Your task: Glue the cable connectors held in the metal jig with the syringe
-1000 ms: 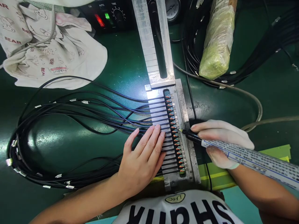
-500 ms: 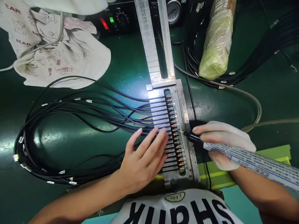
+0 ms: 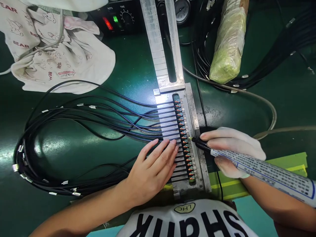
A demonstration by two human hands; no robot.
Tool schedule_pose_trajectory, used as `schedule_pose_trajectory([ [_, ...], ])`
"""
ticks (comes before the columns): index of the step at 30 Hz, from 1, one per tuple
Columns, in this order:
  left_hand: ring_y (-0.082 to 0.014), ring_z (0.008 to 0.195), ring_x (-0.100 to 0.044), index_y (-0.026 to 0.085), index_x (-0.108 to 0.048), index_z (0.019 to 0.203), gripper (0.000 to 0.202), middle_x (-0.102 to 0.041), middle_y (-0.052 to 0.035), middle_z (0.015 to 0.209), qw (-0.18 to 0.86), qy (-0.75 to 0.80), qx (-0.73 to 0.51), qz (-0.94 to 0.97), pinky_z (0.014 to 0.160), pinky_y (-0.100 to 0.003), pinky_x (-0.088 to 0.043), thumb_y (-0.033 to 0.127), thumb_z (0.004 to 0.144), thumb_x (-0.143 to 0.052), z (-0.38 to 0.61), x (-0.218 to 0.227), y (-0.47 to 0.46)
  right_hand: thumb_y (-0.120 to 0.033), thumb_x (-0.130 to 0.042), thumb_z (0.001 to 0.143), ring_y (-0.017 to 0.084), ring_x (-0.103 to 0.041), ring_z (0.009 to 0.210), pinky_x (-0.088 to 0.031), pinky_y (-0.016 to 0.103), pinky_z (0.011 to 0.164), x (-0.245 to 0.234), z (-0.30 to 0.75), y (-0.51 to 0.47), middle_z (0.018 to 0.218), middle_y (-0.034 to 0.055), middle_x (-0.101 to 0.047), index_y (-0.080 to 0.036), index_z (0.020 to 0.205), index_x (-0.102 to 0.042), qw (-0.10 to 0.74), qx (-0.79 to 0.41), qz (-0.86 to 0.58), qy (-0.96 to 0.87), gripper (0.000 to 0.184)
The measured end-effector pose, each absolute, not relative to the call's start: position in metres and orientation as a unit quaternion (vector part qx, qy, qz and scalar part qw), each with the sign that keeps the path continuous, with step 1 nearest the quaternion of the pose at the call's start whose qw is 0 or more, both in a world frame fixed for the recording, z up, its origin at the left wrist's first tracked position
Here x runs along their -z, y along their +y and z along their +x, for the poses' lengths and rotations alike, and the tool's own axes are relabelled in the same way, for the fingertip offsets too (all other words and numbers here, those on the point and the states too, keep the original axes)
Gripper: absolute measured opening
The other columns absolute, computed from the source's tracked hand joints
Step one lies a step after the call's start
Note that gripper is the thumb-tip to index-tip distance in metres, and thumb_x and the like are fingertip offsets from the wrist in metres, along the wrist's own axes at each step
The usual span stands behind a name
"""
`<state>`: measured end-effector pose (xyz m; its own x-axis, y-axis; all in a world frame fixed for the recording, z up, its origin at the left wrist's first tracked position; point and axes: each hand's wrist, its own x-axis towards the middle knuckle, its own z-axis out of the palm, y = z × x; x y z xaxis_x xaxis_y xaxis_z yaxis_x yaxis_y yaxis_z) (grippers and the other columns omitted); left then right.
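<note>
Pointing toward the upper left from the lower right of the frame, the pen [image 3: 261, 170] lay in the head view with its long axis running to the middle of the metal plate [image 3: 191, 105]. The right hand [image 3: 233, 142], in a white covering and right of centre, had it pinched between thumb and fingers, close behind the black front part. The tip [image 3: 191, 138] came just to the right of the row of coloured wire ends [image 3: 183, 127], about halfway along it; whether it touched any of them was too fine to tell. That row ran from the upper part of the plate to its lower part, drifting slightly rightward, so the pen crossed its line at a wide angle rather than lying along it. Across the row, lower left of the tip, the bare left hand [image 3: 150, 171] rested palm down on the black cables [image 3: 26, 135], fingers long and loosely spread, wrapped round nothing that showed. Its fingertips stood nearer the wire ends than the right fingers did, the right hand reaching them only through the pen. The cables entered the plate from the left of the frame, and the tip faced them from the right.
</note>
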<state>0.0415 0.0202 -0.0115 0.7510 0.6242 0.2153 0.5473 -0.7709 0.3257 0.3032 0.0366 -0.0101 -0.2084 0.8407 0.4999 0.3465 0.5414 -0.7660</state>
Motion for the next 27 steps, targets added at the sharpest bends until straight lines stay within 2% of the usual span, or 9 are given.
schedule_pose_trajectory([
  [7,-0.0287,0.126,-0.061,0.006,-0.063,0.128,0.040,-0.066,-0.0122,0.134,0.125,0.316,-0.165,0.926,0.111,-0.048,-0.044,0.017,0.090,-0.069,0.0411,0.0140,0.0198,-0.019,-0.072,0.075,0.025,-0.076,0.075,-0.065,0.037,0.065,0.0065,0.3051,0.0371,0.094,0.0116,-0.078,-0.019,0.100,-0.074,0.460,-0.255,-0.403,-0.749,0.025],
  [16,-0.0296,0.126,-0.061,0.005,-0.062,0.128,0.039,-0.067,-0.0125,0.133,0.132,0.314,-0.174,0.924,0.109,-0.049,-0.044,0.016,0.091,-0.068,0.0405,0.0145,0.0194,-0.017,-0.070,0.077,0.023,-0.076,0.079,-0.064,0.035,0.072,0.0063,0.3047,0.0338,0.093,0.0142,-0.077,-0.012,0.090,-0.074,0.463,-0.261,-0.403,-0.745,0.014],
  [27,-0.0302,0.126,-0.061,0.005,-0.063,0.127,0.039,-0.067,-0.0131,0.133,0.135,0.315,-0.173,0.923,0.108,-0.050,-0.045,0.017,0.091,-0.068,0.0401,0.0153,0.0189,-0.016,-0.071,0.076,0.023,-0.076,0.078,-0.063,0.034,0.072,0.0071,0.3056,0.0350,0.094,0.0149,-0.077,-0.011,0.090,-0.073,0.465,-0.264,-0.396,-0.747,0.015],
])
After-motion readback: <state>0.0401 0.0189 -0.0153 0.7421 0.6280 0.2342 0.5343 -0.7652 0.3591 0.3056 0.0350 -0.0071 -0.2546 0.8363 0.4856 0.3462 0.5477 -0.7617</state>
